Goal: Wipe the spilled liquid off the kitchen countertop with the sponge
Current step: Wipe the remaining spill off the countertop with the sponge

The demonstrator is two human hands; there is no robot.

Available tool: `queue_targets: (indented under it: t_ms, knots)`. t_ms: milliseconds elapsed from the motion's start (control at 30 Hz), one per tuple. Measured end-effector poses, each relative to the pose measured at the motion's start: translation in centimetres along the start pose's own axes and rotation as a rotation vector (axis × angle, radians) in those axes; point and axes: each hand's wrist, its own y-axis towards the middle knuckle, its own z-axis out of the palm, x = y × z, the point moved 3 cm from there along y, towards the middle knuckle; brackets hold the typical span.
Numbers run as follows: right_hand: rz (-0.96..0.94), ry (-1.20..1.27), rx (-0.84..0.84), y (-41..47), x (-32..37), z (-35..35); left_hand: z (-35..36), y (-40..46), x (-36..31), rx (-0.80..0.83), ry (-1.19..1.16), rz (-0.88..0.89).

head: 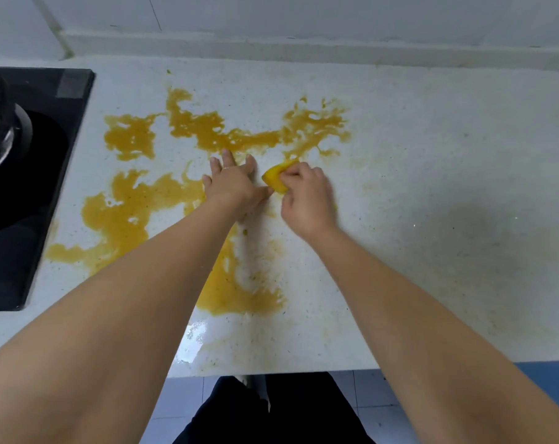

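R hand (307, 193) has fingers curled over the yellow sponge (276, 178), gripping it from its right end and pressing it onto the white speckled countertop (431, 161), about mid-counter, just below the upper band of the orange spill (207, 129). L hand (231, 184) lies flat w/ fingers spread straight, palm down on the counter, holding nothing; its thumb tip is just beside the sponge's near-left edge, possibly touching, can't tell. Sponge looks soft, light & squashy, prob. soaked and a bit slick, so a top grip w/ fingers across the back and downward pressure suits it better than a pinch. Only the left part shows; long axis seems to run diagonally, near-left to far-right, exposed end pointing toward the L hand. Much liquid remains at left near the black cooktop (31, 187) and toward the front edge; area to the right shows only faint smears.
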Motion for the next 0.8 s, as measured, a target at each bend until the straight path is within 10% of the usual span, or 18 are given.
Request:
queue_targets:
  t_ms: [167, 333, 500, 667, 800]
  knots:
    - [0.354, 0.013, -0.114, 2.7, -3.5, -1.6, 0.0, 0.1, 0.1, 0.01, 0.007, 0.003]
    - [-0.038, 0.01, -0.031, 1.7, -1.1, -0.2, -0.2, 0.0, -0.1, 0.017, -0.01, -0.013]
    - [0.423, -0.044, -0.107, 3.1, -5.1, -2.2, -0.2, 0.0, 0.1, 0.026, -0.015, -0.001]
    - [-0.079, -0.019, -0.007, 1.4, 0.0, 0.3, -0.3, 0.1, -0.3, 0.009, -0.023, -0.024]
    - [0.279, -0.022, -0.109, 3.5, -3.2, -1.2, -0.4, 0.2, -0.4, 0.022, -0.029, -0.045]
